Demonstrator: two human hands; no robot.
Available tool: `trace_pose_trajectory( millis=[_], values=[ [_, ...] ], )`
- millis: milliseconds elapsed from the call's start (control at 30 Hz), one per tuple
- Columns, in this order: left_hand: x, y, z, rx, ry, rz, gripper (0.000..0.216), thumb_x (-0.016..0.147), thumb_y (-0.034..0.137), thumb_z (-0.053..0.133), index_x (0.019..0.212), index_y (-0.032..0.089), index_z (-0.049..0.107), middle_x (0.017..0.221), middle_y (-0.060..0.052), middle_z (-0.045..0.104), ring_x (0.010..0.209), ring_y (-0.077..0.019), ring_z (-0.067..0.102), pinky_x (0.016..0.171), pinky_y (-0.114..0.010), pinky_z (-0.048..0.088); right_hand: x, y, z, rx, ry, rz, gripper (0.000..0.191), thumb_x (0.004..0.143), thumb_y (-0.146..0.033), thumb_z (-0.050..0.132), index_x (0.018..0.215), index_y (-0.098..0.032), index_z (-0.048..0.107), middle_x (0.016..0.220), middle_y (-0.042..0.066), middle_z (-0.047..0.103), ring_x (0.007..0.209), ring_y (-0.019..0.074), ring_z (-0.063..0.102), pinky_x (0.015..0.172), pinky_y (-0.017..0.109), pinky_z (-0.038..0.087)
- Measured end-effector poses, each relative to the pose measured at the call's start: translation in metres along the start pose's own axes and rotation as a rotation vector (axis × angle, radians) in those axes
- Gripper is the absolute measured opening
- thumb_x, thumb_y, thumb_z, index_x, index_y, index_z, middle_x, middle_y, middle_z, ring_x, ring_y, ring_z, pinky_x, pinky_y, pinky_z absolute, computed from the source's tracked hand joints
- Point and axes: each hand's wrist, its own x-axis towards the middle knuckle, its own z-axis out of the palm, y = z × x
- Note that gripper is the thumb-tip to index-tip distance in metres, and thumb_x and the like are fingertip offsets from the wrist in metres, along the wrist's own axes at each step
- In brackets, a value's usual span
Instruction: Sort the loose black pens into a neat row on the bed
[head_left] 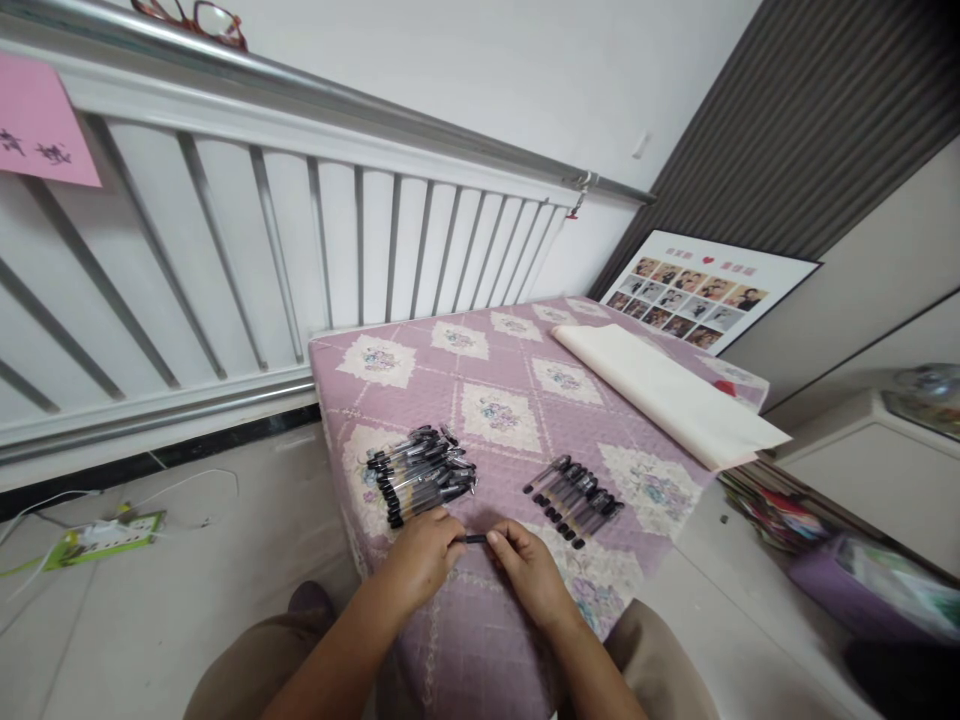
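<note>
My left hand (421, 558) and my right hand (529, 568) meet at the near edge of a table with a purple flowered cloth (517, 390). Both pinch one black pen (474, 539), held level between their fingertips. Just beyond my left hand lies a heap of several black pens (420, 475). A neat row of several more pens (576, 495) lies beyond my right hand.
A cream roll of paper (667, 392) lies across the table's far right. A white radiator (247, 260) lines the wall behind, with a pink note (41, 125) and glasses (191, 18) on top. A photo board (697, 290) leans at the right; a power strip (101, 538) lies on the floor.
</note>
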Motion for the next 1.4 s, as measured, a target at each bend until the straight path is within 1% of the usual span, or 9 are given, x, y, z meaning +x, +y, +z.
trace_pose_trajectory(
  millis=[100,200,400,567,733,900,1100,1267,1400],
  values=[
    [-0.0003,0.0007,0.0,0.011,0.009,-0.006,0.016,0.082,0.019,0.051,0.084,0.019,0.066,0.087,-0.005,0.062,0.084,-0.0185,0.057,0.076,-0.028,0.041,0.0001,0.0013,0.0013,0.037,0.017,-0.002,0.027,0.086,-0.044,0.048,0.076,-0.02,0.057,0.062,-0.003,0.051,0.058,0.0127,0.045,0.057,0.024,0.037],
    [-0.0008,0.0013,-0.0001,0.023,0.01,-0.005,0.016,0.082,0.019,0.051,0.085,0.018,0.067,0.088,-0.005,0.062,0.085,-0.0188,0.057,0.076,-0.028,0.041,0.0,0.0014,0.0016,0.086,0.018,-0.039,0.022,0.081,-0.041,0.055,0.089,-0.02,0.059,0.074,-0.001,0.058,0.068,0.0146,0.052,0.065,0.025,0.041],
    [-0.001,0.0015,-0.0007,0.012,0.018,-0.004,0.016,0.083,0.02,0.051,0.086,0.019,0.067,0.089,-0.004,0.063,0.086,-0.0181,0.057,0.077,-0.027,0.041,-0.0001,-0.0036,0.0019,-0.028,0.027,0.004,0.029,0.083,-0.043,0.051,0.067,-0.02,0.054,0.061,-0.002,0.051,0.06,0.0138,0.047,0.06,0.025,0.039],
    [-0.0004,0.0008,-0.0005,0.035,0.012,-0.004,0.016,0.084,0.021,0.051,0.086,0.019,0.066,0.089,-0.004,0.063,0.086,-0.0185,0.057,0.076,-0.028,0.041,0.0014,-0.0035,0.0023,0.065,0.018,-0.03,0.022,0.078,-0.041,0.057,0.084,-0.02,0.058,0.074,-0.001,0.057,0.069,0.0156,0.052,0.066,0.026,0.042],
    [-0.0011,0.0021,-0.0014,0.043,-0.002,-0.006,0.017,0.085,0.021,0.049,0.085,0.019,0.066,0.088,-0.004,0.063,0.085,-0.018,0.057,0.075,-0.027,0.04,0.0025,-0.0035,0.0038,-0.012,0.045,0.02,0.032,0.081,-0.044,0.053,0.06,-0.02,0.051,0.056,-0.004,0.047,0.056,0.0128,0.044,0.056,0.024,0.037],
    [-0.0017,0.0029,-0.0018,0.038,0.001,-0.017,0.017,0.084,0.021,0.049,0.085,0.019,0.066,0.089,-0.004,0.063,0.086,-0.0185,0.057,0.076,-0.027,0.04,0.0018,-0.0046,0.0031,0.068,0.038,-0.019,0.024,0.078,-0.044,0.057,0.079,-0.02,0.058,0.068,-0.002,0.056,0.064,0.0143,0.05,0.061,0.025,0.041],
    [-0.0012,0.0029,-0.0015,0.043,0.014,-0.008,0.018,0.084,0.021,0.048,0.084,0.019,0.067,0.087,-0.004,0.063,0.084,-0.019,0.057,0.074,-0.028,0.041,0.0019,-0.0052,0.0039,-0.028,0.067,0.022,0.034,0.081,-0.047,0.052,0.06,-0.02,0.052,0.056,-0.003,0.048,0.056,0.0133,0.044,0.055,0.025,0.038],
    [-0.0013,0.0028,-0.0015,0.046,0.015,-0.006,0.016,0.084,0.021,0.05,0.085,0.019,0.066,0.088,-0.005,0.063,0.086,-0.0196,0.057,0.075,-0.028,0.041,0.0011,-0.0056,0.0034,0.038,0.03,-0.021,0.028,0.077,-0.048,0.057,0.084,-0.021,0.06,0.071,-0.001,0.058,0.066,0.0158,0.052,0.061,0.025,0.041],
    [-0.0021,0.0054,-0.003,0.041,0.002,0.0,0.018,0.084,0.02,0.049,0.083,0.019,0.066,0.088,-0.005,0.063,0.086,-0.019,0.057,0.076,-0.027,0.041,0.0015,-0.0067,0.0043,-0.048,0.037,0.0,0.032,0.08,-0.048,0.053,0.063,-0.021,0.052,0.06,-0.003,0.051,0.059,0.0143,0.047,0.057,0.025,0.038]
  ],
)
